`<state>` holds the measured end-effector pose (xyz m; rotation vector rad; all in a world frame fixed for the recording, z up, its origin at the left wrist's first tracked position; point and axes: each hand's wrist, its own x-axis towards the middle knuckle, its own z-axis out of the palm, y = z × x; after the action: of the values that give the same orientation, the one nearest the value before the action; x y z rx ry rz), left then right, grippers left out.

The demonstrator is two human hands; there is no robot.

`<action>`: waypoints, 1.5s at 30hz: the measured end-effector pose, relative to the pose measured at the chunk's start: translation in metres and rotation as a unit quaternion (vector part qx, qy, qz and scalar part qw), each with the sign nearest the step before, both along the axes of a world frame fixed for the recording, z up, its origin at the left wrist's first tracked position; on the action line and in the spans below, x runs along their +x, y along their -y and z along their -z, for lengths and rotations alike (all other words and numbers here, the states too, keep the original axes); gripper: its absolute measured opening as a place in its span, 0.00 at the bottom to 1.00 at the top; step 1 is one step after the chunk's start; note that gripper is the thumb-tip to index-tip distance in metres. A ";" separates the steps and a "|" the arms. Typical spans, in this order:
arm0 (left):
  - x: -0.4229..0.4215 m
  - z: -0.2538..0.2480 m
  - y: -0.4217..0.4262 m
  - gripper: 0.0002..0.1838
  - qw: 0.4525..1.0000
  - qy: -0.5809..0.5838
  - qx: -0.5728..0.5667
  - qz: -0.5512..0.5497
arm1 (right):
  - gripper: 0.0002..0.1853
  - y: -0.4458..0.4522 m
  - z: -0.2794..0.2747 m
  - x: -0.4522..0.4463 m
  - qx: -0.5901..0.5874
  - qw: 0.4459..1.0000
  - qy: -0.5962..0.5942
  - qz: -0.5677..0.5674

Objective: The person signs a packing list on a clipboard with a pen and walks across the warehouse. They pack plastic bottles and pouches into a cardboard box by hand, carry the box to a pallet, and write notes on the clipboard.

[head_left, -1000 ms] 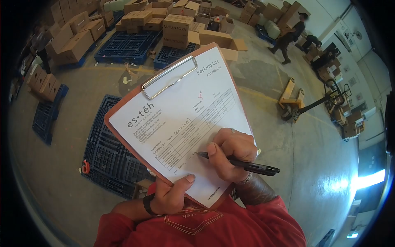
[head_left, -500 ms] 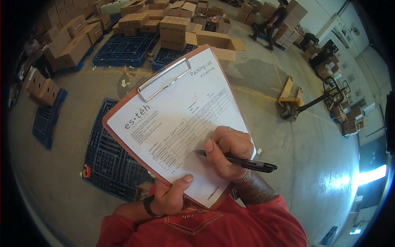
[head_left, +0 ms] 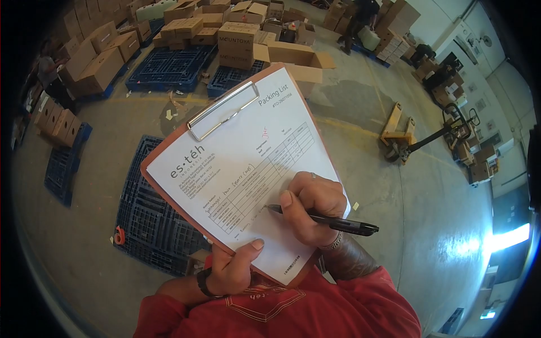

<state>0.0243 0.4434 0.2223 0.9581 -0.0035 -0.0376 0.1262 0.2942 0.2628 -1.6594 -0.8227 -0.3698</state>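
My left hand (head_left: 236,268) grips the lower left edge of a brown clipboard (head_left: 164,191), its thumb lying on top of the paper. A printed packing list (head_left: 225,141) sits under the metal clip (head_left: 224,111), with a table and some handwriting on it. In my right hand (head_left: 313,208) is a black pen (head_left: 346,225), pinched between thumb and fingers. The pen's tip touches or nearly touches the sheet just below the table. My right hand rests over the right part of the paper and hides some of it.
Blue pallets (head_left: 152,225) lie on the concrete floor, one holding an orange-red tape-like object (head_left: 119,235). Cardboard boxes (head_left: 235,45) are stacked behind. A yellow pallet jack (head_left: 397,132) stands at right. A person (head_left: 358,22) is at the back right, another person (head_left: 48,70) at the left.
The person at the back right has moved leftward and further back, beside the stacked boxes. The person at the left shows more clearly. My hands, the pen and the clipboard have barely moved.
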 end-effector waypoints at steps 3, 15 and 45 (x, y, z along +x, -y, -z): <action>0.000 -0.005 0.008 0.19 1.000 0.014 0.007 -0.004 | 0.19 0.009 -0.003 0.001 0.005 1.000 0.003 -0.006; -0.002 -0.005 0.001 0.28 0.999 -0.005 0.032 0.029 | 0.20 0.013 -0.005 0.002 0.005 0.999 -0.014 0.036; -0.003 -0.003 -0.002 0.27 0.998 -0.009 0.028 0.055 | 0.20 0.011 -0.007 0.002 0.026 0.999 -0.024 0.036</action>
<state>0.0212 0.4459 0.2254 1.0127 -0.0383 -0.1483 0.1285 0.2828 0.2695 -1.6458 -0.7131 -0.3983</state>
